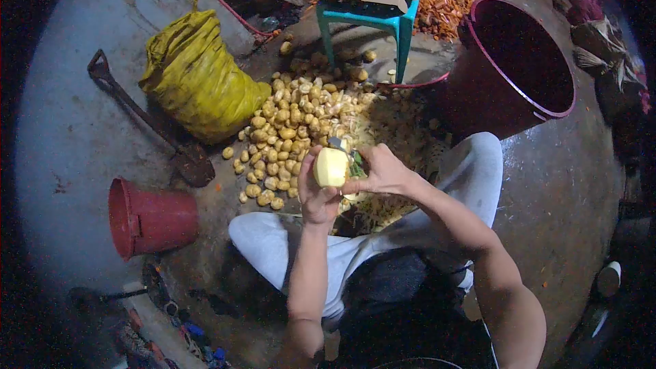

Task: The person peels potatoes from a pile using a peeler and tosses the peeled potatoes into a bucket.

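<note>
My left hand [316, 197] is closed around a mostly peeled, pale yellow potato [331, 168], held above my lap. My right hand [384, 171] is closed on a peeler [357, 162] with a green part showing at the fingers. A small grey piece shows at the potato's upper end, though I cannot tell whether it belongs to the peeler. The right thumb lies close to the potato's right side. Beyond my hands a heap of unpeeled potatoes [280, 133] spreads over the floor, with pale peelings [386, 119] to its right.
A full yellow sack [205, 75] and a shovel [140, 113] stand left of the heap. A red bucket [160, 219] is at lower left. A large dark red tub [471, 89] stands at right. Behind are a teal chair [365, 19] with cardboard and orange pieces [444, 3].
</note>
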Available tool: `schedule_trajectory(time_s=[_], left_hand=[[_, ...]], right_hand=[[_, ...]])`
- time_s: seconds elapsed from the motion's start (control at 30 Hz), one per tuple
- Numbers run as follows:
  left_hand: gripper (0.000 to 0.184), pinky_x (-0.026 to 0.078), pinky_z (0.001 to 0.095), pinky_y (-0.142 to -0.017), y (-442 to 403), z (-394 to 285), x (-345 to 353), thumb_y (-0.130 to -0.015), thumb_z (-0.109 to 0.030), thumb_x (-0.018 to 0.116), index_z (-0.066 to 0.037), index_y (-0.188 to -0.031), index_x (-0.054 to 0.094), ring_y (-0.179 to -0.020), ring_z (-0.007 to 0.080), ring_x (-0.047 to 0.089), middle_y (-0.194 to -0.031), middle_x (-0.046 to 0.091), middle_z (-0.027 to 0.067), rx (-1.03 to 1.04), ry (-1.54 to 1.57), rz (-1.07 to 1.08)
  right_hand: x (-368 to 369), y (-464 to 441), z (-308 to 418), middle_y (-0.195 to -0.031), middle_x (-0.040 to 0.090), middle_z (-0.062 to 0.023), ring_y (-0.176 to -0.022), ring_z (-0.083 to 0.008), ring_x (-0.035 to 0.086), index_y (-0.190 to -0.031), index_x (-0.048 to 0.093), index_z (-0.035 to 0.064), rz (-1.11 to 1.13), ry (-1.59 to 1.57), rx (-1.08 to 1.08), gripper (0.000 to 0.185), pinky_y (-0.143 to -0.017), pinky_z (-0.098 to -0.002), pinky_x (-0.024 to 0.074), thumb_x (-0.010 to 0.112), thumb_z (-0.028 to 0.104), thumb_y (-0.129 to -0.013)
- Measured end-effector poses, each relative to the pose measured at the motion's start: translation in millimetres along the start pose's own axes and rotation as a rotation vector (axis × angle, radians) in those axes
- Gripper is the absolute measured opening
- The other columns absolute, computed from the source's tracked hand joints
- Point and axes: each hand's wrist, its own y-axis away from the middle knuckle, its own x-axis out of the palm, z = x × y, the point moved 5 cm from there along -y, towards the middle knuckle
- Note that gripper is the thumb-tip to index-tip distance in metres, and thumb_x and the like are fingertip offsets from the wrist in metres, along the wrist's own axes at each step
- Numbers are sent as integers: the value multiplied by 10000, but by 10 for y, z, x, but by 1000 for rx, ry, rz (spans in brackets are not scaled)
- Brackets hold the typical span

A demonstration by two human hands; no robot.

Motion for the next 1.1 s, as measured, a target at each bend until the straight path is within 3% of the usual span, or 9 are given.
schedule_trajectory(time_s=[0.17, 0.3, 0.4, 0.53, 0.63, 0.73, 0.8, 0.83, 1.1], left_hand=[[864, 454, 348, -963, 13, -20, -14, -644, -167, 834, 35, -1342, 366, -1114, 234, 539, -1225, 515, 110, -11, -13, 67], [877, 452, 340, -967, 16, 10, -32, -640, -164, 837, 36, -1349, 360, -1105, 239, 547, -1222, 519, 113, -36, -3, 84], [859, 458, 341, -958, 20, 5, 50, -657, -163, 829, 14, -1358, 365, -1115, 237, 540, -1229, 519, 111, -21, -2, 78], [781, 444, 365, -972, 38, 54, -44, -713, -173, 798, -42, -1364, 386, -1155, 235, 508, -1247, 514, 88, 84, -3, -56], [768, 422, 364, -987, 43, 134, -127, -722, -205, 796, -51, -1358, 393, -1158, 229, 504, -1241, 515, 70, 61, -1, -106], [784, 421, 353, -981, 39, 153, -125, -707, -213, 803, -50, -1356, 393, -1143, 230, 515, -1226, 521, 72, -7, 47, -99], [806, 426, 384, -991, 16, 106, -89, -689, -266, 808, -55, -1354, 405, -1171, 241, 500, -1262, 506, 70, -11, 8, -58], [829, 430, 414, -1002, 6, 85, -55, -671, -319, 812, -61, -1353, 416, -1199, 252, 486, -1297, 491, 68, -16, -32, -16], [809, 437, 414, -1005, 8, 88, -83, -642, -279, 819, -31, -1315, 444, -1168, 266, 516, -1281, 496, 102, -82, -51, 117]], right_hand=[[10, 7, 8, -601, 558, -204, -528, -310, 550, -793, 604, -48, 14, 5, -29, 821, -531, -410, 436, 793, 690, -487], [-29, 9, 95, -626, 567, -217, -569, -319, 577, -807, 610, -52, 18, -73, -75, 826, -557, -418, 449, 787, 693, -497], [-24, 41, 148, -666, 624, -236, -634, -380, 642, -876, 625, -39, 54, -37, -81, 848, -613, -453, 506, 696, 750, -575], [91, 91, 156, -548, 585, -182, -507, -403, 591, -845, 614, 1, 48, 369, -34, 762, -524, -486, 488, 531, 753, -751], [92, 97, 157, -476, 487, -172, -448, -364, 540, -735, 551, 33, -71, 528, -83, 639, -455, -442, 435, 617, 668, -757], [114, 47, 84, -566, 582, -212, -510, -396, 597, -871, 618, -6, 17, 468, -88, 752, -511, -472, 485, 536, 733, -764], [87, 4, 24, -603, 596, -227, -553, -402, 612, -871, 610, -52, -42, 46, -23, 796, -549, -461, 495, 571, 733, -742], [28, -2, 35, -639, 581, -234, -551, -384, 584, -851, 586, -64, 7, 55, 29, 784, -541, -432, 465, 691, 689, -659], [-3, 4, 52, -593, 542, -217, -539, -312, 565, -785, 569, -79, 16, -5, -50, 851, -547, -421, 443, 748, 718, -545]])
